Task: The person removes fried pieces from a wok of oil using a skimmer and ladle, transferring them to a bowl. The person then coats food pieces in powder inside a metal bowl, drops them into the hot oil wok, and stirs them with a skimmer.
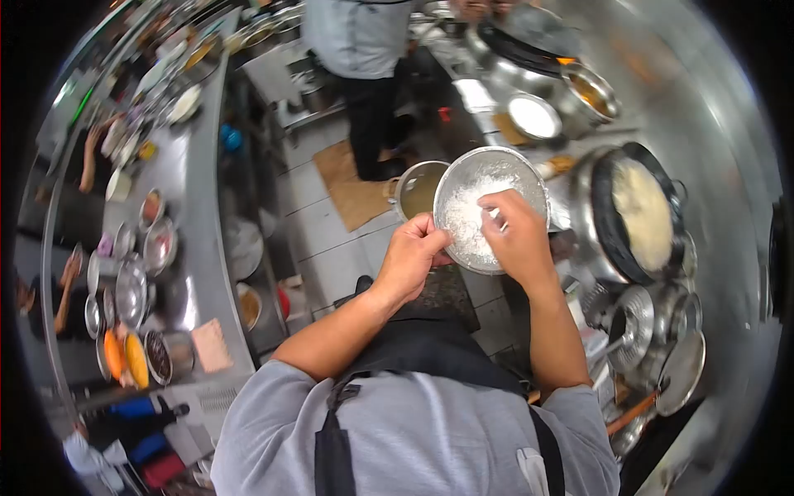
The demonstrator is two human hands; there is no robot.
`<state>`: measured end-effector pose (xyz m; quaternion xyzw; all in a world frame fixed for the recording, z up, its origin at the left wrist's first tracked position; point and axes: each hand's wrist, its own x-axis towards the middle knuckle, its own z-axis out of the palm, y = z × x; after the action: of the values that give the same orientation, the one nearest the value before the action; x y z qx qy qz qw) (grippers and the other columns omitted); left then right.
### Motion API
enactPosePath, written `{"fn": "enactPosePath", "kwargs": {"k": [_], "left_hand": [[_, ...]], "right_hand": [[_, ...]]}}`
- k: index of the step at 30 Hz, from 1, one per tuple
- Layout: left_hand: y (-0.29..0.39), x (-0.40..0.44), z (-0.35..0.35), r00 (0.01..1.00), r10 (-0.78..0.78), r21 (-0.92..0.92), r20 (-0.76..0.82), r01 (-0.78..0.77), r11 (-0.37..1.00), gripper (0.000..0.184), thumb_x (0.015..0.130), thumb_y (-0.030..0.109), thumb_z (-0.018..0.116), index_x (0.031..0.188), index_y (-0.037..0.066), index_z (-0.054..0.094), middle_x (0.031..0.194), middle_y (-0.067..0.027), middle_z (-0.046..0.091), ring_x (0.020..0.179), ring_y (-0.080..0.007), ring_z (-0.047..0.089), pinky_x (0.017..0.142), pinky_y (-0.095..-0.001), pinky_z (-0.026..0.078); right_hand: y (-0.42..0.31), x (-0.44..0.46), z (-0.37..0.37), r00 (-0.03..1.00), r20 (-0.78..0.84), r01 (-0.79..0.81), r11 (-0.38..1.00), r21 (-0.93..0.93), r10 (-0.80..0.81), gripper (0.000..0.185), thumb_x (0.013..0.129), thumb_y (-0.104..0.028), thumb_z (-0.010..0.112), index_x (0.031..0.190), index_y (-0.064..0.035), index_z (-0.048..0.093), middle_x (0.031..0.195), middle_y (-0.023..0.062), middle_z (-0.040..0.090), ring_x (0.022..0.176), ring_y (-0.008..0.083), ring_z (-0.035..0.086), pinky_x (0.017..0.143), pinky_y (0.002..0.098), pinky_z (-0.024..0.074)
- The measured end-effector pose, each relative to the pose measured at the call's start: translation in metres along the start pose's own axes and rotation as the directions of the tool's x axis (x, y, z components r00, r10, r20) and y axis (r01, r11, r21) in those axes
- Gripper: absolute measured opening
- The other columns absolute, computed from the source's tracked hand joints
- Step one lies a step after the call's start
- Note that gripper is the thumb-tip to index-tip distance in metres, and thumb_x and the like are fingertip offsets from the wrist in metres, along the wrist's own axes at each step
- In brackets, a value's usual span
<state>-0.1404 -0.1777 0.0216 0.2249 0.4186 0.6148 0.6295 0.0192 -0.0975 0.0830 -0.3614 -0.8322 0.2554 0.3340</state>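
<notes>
A round metal bowl [536,183] with loose white powder [473,221] across its inside is held up in front of me. My left hand [413,255] is closed on the near left edge of it, thumb on the rim and fingers underneath. Over the powder, my right hand [519,236] reaches in with its fingers curled into a pinch. White shows at those fingertips; what they hold is hidden.
At right, a large pot [585,219] carries a dark-rimmed pan with pale contents [643,215]. Below it are strainers and lids [682,374]. A deep pot [405,194] stands beyond the bowl. Another person [360,50] stands ahead; a steel counter [194,248] runs along the left.
</notes>
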Motion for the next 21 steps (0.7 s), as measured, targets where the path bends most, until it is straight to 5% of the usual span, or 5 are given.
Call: {"fn": "enactPosePath", "kwargs": {"k": [4,7,10,13,21], "left_hand": [[0.015,-0.027,-0.066,0.971,0.070,-0.012,-0.228,-0.074,0.997,0.014,0.085,0.003,0.059,0.073,0.009,0.052,0.078,-0.0003,0.059,0.071,-0.0099,0.059,0.064,-0.0287,0.054],[0.032,-0.051,-0.122,0.913,0.053,-0.020,-0.405,-0.067,0.998,0.015,0.084,0.005,0.059,0.072,0.011,0.052,0.074,0.0007,0.056,0.069,-0.0095,0.058,0.061,-0.0273,0.053],[0.043,-0.064,-0.192,0.846,-0.021,-0.087,-0.533,-0.031,0.996,0.004,0.084,0.006,0.058,0.080,0.008,0.057,0.083,-0.0041,0.061,0.074,-0.0128,0.060,0.068,-0.0314,0.056],[0.080,-0.066,-0.253,0.719,0.071,-0.148,-0.691,-0.237,0.960,0.004,0.084,0.003,0.056,0.088,0.004,0.055,0.087,-0.0063,0.061,0.075,-0.0165,0.062,0.070,-0.0356,0.058],[0.165,-0.040,-0.401,0.362,0.264,-0.033,-0.894,-0.640,0.767,0.021,0.086,0.013,0.058,0.103,0.003,0.051,0.096,-0.0093,0.054,0.090,-0.0241,0.058,0.085,-0.0460,0.053]], "right_hand": [[-0.010,0.017,0.074,0.997,0.041,-0.070,0.929,0.363,0.059,0.014,0.081,-0.002,0.065,0.095,-0.0004,0.062,0.083,0.0058,0.063,0.069,0.0126,0.059,0.060,0.0266,0.0459],[-0.047,0.037,0.131,0.928,0.308,-0.357,0.728,0.585,0.208,0.013,0.087,-0.007,0.064,0.098,-0.0033,0.060,0.080,0.0022,0.061,0.064,0.0094,0.055,0.056,0.0233,0.0453],[-0.081,0.064,0.190,0.831,0.512,-0.543,0.118,0.832,0.217,0.013,0.090,-0.011,0.061,0.101,-0.0064,0.057,0.077,0.0026,0.059,0.060,0.0098,0.054,0.051,0.0243,0.0444],[-0.108,0.090,0.229,0.770,0.613,-0.600,-0.129,0.790,0.174,0.011,0.092,-0.015,0.057,0.101,-0.0081,0.056,0.075,0.0028,0.059,0.058,0.0116,0.054,0.048,0.0258,0.0428],[-0.137,0.125,0.241,0.804,0.571,-0.564,-0.089,0.821,0.166,0.014,0.093,-0.015,0.054,0.105,-0.0075,0.055,0.077,0.0049,0.058,0.059,0.0141,0.051,0.047,0.0262,0.0396]]}}
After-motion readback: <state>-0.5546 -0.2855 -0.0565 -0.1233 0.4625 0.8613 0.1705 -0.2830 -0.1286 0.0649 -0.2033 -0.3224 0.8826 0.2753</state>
